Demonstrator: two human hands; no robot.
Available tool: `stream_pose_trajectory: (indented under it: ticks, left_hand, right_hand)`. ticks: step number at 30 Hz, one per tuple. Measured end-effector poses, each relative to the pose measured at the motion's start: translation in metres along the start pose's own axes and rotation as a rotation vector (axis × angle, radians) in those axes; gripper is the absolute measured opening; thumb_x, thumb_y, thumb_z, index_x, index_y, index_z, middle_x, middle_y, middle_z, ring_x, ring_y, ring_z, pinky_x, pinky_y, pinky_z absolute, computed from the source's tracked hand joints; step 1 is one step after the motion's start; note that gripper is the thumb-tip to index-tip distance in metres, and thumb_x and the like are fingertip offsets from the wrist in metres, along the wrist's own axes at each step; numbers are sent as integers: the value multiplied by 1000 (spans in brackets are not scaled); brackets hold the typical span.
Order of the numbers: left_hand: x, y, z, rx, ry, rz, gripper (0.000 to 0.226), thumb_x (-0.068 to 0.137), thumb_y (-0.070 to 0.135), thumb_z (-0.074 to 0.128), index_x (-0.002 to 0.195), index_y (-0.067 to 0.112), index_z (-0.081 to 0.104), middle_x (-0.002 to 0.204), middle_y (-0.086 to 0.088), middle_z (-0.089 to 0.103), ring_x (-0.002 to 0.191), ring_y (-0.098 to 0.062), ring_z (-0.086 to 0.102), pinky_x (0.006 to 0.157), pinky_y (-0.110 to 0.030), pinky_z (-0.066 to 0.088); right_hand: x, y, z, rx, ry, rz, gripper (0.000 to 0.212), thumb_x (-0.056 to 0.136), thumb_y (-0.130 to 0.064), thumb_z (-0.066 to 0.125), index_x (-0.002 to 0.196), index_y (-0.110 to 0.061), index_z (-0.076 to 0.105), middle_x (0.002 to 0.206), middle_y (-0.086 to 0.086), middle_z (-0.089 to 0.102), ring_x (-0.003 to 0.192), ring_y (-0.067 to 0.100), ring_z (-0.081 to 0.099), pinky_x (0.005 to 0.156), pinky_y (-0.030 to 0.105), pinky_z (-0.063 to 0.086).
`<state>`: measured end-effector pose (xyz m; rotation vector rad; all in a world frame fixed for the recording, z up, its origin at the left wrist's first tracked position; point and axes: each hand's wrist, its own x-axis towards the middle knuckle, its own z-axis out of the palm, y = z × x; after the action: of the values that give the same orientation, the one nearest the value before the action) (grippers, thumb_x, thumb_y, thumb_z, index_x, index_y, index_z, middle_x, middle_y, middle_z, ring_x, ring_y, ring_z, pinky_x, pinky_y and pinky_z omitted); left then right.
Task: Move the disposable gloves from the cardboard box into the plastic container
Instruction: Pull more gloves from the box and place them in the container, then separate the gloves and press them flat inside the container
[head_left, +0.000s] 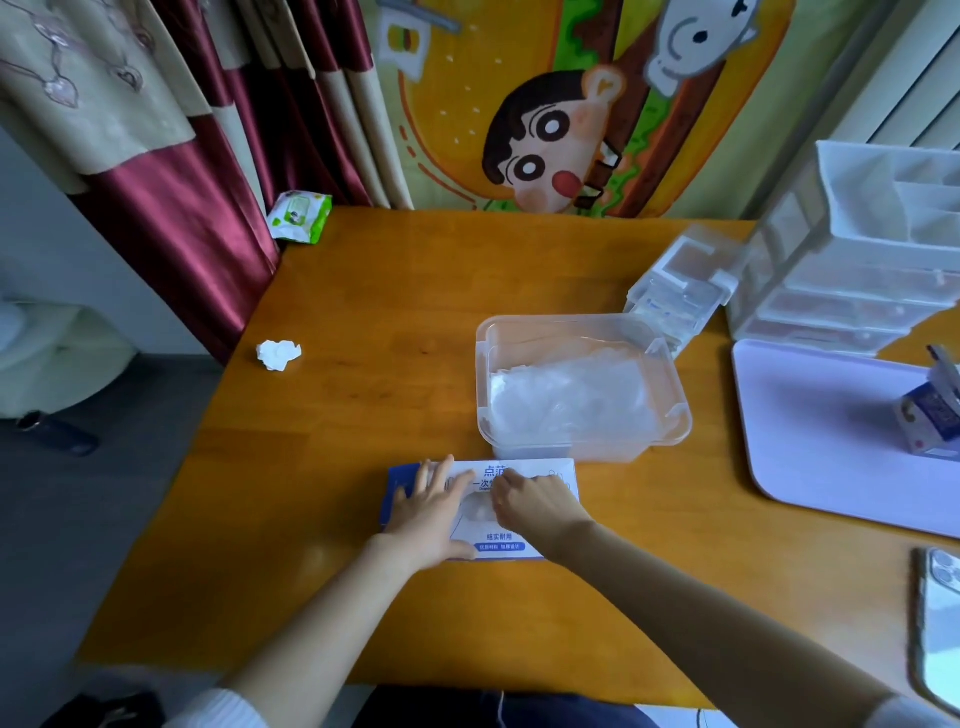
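- The box (506, 540) lies on the tabletop (363, 405), just on the person's side of the container (576, 451).
- Clear gloves (566, 395) lie heaped inside the container.
- The left hand (431, 512) rests flat on the box, fingers straight and released.
- The right hand (535, 501) is at the box's opening with its fingers curled; I cannot tell whether they grasp a glove.

On my monitor I see a white ribbed knit left sleeve (218, 709) and its matching right sleeve (906, 714), each ending high, with the forearms bare down to the left hand (428, 512) and right hand (535, 501). A dark blue lap garment (467, 709) carries a thin white cord (502, 706).
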<state>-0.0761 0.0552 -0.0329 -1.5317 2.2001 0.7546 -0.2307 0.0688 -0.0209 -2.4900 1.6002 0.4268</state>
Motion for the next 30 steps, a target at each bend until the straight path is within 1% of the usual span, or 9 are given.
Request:
stream_pose_trajectory:
  ticks: [1,2,4,6,11,16,25,27,30]
  left_hand:
    - [0,0,0,1,3,1,93,83,46,68,152,31,7,160,1,-11,147,-28,-12,116,-52,10]
    - [0,-1,0,3,5,3,93,83,46,69,151,31,7,160,1,-11,147,-28,-12,116,-52,10]
    - [0,-1,0,6,9,5,94,83,46,69,152,30,7,160,1,-10,147,-28,-11,116,-52,10]
    - [-1,0,0,7,11,6,94,83,46,69,152,30,8,160,1,-9,147,-28,-10,116,-52,11]
    - [-1,0,0,16,14,2,92,83,48,68,151,30,9,160,1,-9,147,-29,-9,116,-52,12]
    - [-2,-1,-1,8,7,1,94,82,47,69,151,30,9,160,2,-7,147,-28,-9,116,-52,12]
    - [-1,-2,0,1,14,11,93,81,47,70,151,29,10,160,1,-5,147,-27,-8,117,-51,13]
    - [-1,-2,-1,-5,13,17,92,81,46,70,150,31,11,160,1,-5,147,-27,-8,116,-52,13]
    - [-1,-2,-2,6,3,28,92,81,47,70,150,30,11,160,1,-5,147,-28,-7,116,-52,14]
  right_hand:
    - [-1,1,0,18,55,25,31,56,-23,88,71,-11,64,65,3,58,37,18,52,38,23,12]
    - [-2,3,0,77,42,25,25,68,-23,81,78,-9,63,72,5,58,43,21,56,39,26,17]
    - [-4,8,5,166,84,43,19,98,-20,46,108,-5,53,103,11,55,76,28,62,54,32,33]
    - [-6,11,8,261,130,42,26,102,-21,35,122,-8,45,117,8,49,87,24,57,62,29,34]
    - [-6,3,7,413,53,87,48,92,-45,53,128,-15,46,127,2,53,110,21,56,81,31,46]
    - [-1,9,-1,329,95,112,29,101,-30,40,112,-12,61,109,8,67,93,25,63,66,25,35]
    - [-28,35,-5,488,263,229,24,103,-29,33,100,-14,53,105,3,63,75,21,56,59,29,39]
    - [-34,36,2,518,244,233,28,100,-41,37,110,-19,52,117,-2,59,87,17,59,64,27,42]
    - [-37,32,7,495,57,205,67,84,-62,52,136,-22,35,136,-7,45,120,15,49,87,30,46]
